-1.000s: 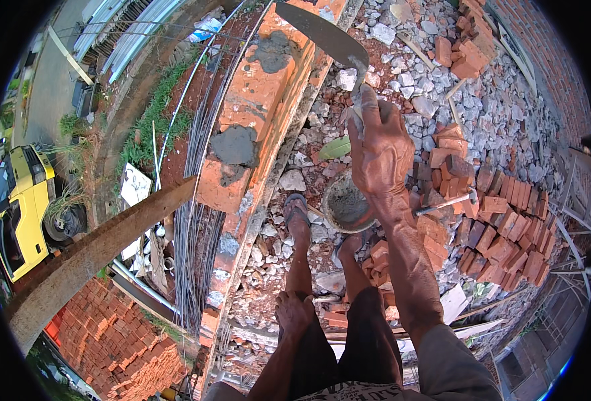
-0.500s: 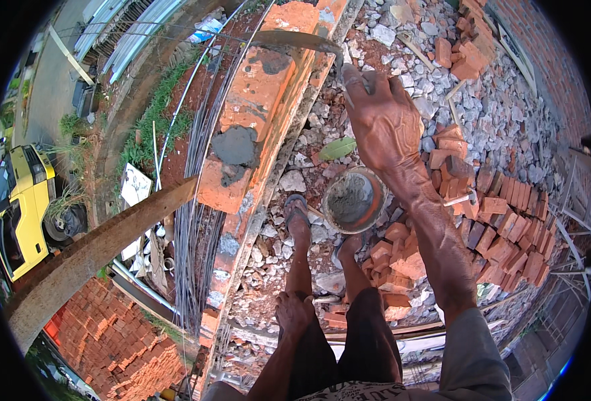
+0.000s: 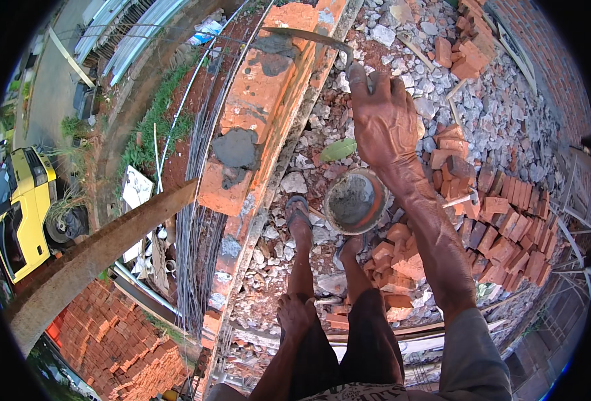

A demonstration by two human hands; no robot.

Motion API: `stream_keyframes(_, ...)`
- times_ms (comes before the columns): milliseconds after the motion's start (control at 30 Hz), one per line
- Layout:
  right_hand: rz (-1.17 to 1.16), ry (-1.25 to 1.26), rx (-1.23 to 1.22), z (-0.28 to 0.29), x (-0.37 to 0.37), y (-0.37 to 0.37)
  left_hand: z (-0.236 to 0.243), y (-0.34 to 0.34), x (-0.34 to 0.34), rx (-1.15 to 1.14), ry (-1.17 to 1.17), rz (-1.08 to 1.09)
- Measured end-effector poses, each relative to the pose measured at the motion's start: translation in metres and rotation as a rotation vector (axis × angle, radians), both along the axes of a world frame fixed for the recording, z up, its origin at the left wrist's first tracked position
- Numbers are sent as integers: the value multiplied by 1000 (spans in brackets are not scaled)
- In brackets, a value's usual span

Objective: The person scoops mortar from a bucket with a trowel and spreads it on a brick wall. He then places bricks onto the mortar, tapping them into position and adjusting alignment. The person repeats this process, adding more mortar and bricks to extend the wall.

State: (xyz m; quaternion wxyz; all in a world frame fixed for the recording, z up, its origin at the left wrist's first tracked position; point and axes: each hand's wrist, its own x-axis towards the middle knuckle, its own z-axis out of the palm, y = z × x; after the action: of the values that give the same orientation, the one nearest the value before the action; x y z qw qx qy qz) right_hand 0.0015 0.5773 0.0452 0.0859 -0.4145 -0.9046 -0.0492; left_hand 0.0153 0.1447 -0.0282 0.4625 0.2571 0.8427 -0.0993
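Note:
My right hand (image 3: 383,120) grips a trowel (image 3: 309,35) by its handle. Its long blade reaches left across the upper part of a brick wall (image 3: 255,100), over a smear of grey mortar. Another mound of mortar (image 3: 235,148) sits lower on the wall. Beneath my right hand, a round bucket (image 3: 349,200) holding grey mortar stands on the rubble, near my sandalled feet (image 3: 297,212). My left hand (image 3: 294,314) rests on my left knee, fingers apart, holding nothing.
Bricks (image 3: 502,234) are piled at the right among broken rubble (image 3: 429,100). A long board (image 3: 102,254) crosses from lower left to the wall. Beyond lie bundled rods (image 3: 195,260), a grass strip (image 3: 158,113), a yellow truck (image 3: 25,214) and a large brick stack (image 3: 115,334).
My right hand and the trowel have moved: the blade, raised and angled a second ago, has swung lower across the top of the wall onto the mortar. My left hand stays on my knee.

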Motion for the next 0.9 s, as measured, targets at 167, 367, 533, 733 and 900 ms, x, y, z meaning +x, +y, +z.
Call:
stream_keyframes(167,-29,-37,-112,11,11,-6,-2,-2,0,10,-3,-5)
stream_keyframes(367,22,396,-457,19,9,2,-3,-1,1,-33,-1,-5)
stream_keyframes(533,10,132,-502,30,-10,25,-5,-1,1,-42,-6,-2)
stream_keyframes(733,38,143,-769,32,-5,24,-3,-5,0,6,-14,-12)
stream_keyframes(900,156,358,-803,8,28,-54,-6,-2,0,-19,-8,11)
